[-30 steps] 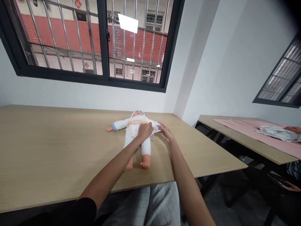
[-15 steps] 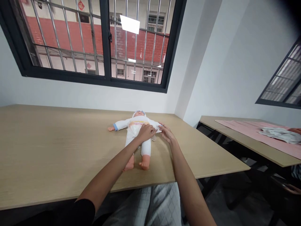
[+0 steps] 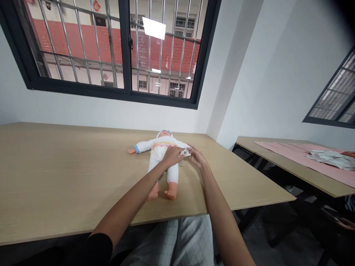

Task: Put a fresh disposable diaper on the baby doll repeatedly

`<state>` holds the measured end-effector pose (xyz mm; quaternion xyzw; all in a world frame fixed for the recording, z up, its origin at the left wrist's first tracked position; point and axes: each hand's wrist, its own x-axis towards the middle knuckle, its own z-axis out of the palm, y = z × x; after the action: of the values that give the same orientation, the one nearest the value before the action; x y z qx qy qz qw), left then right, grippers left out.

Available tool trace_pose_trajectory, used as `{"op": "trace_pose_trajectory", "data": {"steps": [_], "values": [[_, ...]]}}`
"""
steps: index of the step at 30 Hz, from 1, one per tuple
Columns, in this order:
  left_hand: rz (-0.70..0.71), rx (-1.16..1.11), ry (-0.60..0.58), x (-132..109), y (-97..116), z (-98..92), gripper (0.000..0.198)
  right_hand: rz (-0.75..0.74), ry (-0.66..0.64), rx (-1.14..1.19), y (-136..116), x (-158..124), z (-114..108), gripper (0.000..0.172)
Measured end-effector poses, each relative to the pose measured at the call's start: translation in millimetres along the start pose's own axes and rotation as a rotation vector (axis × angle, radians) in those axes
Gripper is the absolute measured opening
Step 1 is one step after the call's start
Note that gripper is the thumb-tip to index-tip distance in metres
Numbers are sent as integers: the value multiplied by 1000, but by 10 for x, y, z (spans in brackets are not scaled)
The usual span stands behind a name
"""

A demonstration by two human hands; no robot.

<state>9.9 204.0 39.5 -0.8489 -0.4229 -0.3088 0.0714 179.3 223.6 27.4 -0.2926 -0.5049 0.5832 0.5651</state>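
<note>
The doll lies on its back on the wooden surface, head toward 12 o'clock, feet toward 6. Just off its middle, at 3 o'clock, is a thin white piece of material, which both hands meet. The left hand rests over the doll's waist, fingers curled in at the piece; how firmly they pinch is hidden. The right hand, further out at 3 o'clock, is half open, fingertips at the piece's outer edge; I cannot tell whether it grips. Little has changed over the last second: the left fingers shift slightly and more white shows between the hands, so the handling of that piece seems unfinished. Further out at 3 o'clock lies a pink cloth.
</note>
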Motion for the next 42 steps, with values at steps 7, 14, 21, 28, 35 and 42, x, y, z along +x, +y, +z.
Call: {"op": "trace_pose_trajectory", "data": {"steps": [7,14,21,28,35,42], "values": [[54,102,-34,-23,-2,47,21,26,-37,81,-50,-65,63,40],[32,97,39,-33,-35,69,28,4,-51,75,-34,-51,48,36],[-6,97,73,-32,-45,81,22,2,-26,173,2,-5,3,32],[-82,99,101,-24,-30,79,21,79,-114,117,29,12,-3,39],[-90,89,91,-28,-29,80,20,62,-80,70,57,32,-16,39],[-91,94,78,-23,-25,71,21,58,-62,85,59,35,-18,41]]}}
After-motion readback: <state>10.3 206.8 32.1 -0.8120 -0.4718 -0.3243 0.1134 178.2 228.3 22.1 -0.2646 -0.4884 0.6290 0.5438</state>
